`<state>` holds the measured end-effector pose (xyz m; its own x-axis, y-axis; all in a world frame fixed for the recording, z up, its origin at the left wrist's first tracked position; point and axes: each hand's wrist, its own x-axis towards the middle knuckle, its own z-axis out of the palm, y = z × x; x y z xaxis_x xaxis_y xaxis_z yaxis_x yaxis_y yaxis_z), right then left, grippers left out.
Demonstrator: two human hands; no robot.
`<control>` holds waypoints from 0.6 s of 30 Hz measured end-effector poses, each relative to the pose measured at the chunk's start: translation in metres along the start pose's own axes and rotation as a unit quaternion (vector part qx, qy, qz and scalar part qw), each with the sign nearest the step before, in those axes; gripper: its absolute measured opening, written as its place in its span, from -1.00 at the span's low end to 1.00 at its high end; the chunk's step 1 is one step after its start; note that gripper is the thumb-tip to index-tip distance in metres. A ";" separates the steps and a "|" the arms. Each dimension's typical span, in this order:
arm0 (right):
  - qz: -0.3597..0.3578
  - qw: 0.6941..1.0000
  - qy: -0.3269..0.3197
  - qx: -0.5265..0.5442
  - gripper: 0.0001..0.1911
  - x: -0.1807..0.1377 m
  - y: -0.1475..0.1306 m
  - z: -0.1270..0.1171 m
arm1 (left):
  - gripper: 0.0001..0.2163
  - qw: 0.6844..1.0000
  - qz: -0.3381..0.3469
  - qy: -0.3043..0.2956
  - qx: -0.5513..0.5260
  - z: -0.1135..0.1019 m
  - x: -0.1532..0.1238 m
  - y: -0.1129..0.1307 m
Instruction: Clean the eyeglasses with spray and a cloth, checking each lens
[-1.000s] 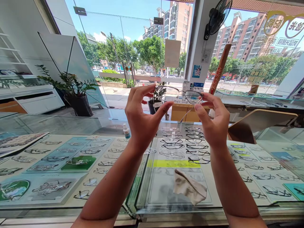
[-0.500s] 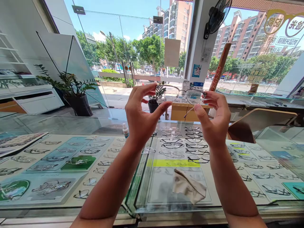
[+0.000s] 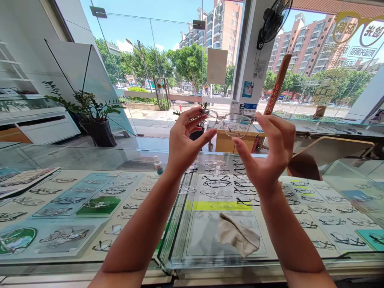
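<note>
A pair of thin-rimmed eyeglasses [image 3: 237,125] is held up above the counter, its lenses clear against the window. My left hand [image 3: 190,138] grips the left side of the frame between fingers and thumb. At the other end, my right hand [image 3: 268,150] has its fingers on the right side of the frame, with the thumb just below the right lens. Both hands are closed around the glasses' edges. Below them, a crumpled beige cleaning cloth [image 3: 238,234] lies on the glass counter [image 3: 204,236].
Rows of spectacle frames [image 3: 217,180] fill the display case under the glass. A small spray bottle [image 3: 158,165] stands left of my left forearm. To the right is a tilted wooden-edged mirror [image 3: 333,154]. A potted plant [image 3: 97,124] stands beyond the counter.
The eyeglasses have turned and shifted, with the right lens now facing me more fully. My left hand has moved slightly right, and my right thumb has lowered to beneath the lens.
</note>
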<state>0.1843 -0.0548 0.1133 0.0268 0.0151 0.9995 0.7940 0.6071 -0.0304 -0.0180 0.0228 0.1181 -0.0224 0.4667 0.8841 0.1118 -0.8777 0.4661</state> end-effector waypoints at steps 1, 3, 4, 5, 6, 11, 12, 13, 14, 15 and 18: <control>-0.014 1.000 0.009 0.004 -0.34 -0.001 0.000 0.001 | -0.40 1.000 -0.002 -0.002 -0.003 0.001 0.000 -0.001; -0.017 1.000 0.012 0.006 -0.33 -0.002 0.002 0.002 | -0.39 1.000 -0.006 -0.007 -0.006 0.003 -0.001 -0.003; -0.005 1.000 0.006 0.004 -0.34 -0.002 0.003 0.003 | -0.39 1.000 -0.008 -0.009 -0.007 0.004 -0.001 -0.004; 0.009 1.000 -0.003 0.005 -0.35 -0.002 0.003 0.003 | -0.39 1.000 -0.008 -0.009 -0.005 0.005 -0.001 -0.005; 0.021 1.000 -0.009 0.009 -0.36 -0.003 0.004 0.004 | -0.39 1.000 -0.006 -0.007 -0.002 0.006 -0.001 -0.005; 0.055 0.997 -0.020 0.047 -0.42 -0.002 0.007 0.007 | -0.42 0.998 0.017 0.046 0.051 0.010 -0.005 -0.003; 0.065 0.996 -0.022 0.051 -0.44 -0.001 0.008 0.008 | -0.42 0.995 0.027 0.067 0.070 0.011 -0.006 -0.002; 0.076 0.995 -0.025 0.055 -0.46 -0.001 0.009 0.009 | -0.41 0.991 0.039 0.090 0.089 0.013 -0.008 0.000; 0.088 0.994 -0.029 0.060 -0.46 0.000 0.009 0.010 | -0.39 0.986 0.052 0.113 0.106 0.014 -0.009 0.001; 0.098 0.992 -0.035 0.067 -0.46 0.000 0.010 0.011 | -0.38 0.982 0.065 0.133 0.120 0.015 -0.011 0.003; 0.124 0.987 -0.052 0.088 -0.43 0.001 0.013 0.012 | -0.36 0.972 0.092 0.162 0.145 0.017 -0.014 0.007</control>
<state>0.1876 -0.0376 0.1143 0.1376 0.2557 0.9569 0.6528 0.7032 -0.2817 -0.0005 0.0119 0.1084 -0.2813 0.2049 0.9375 0.4184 -0.8530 0.3120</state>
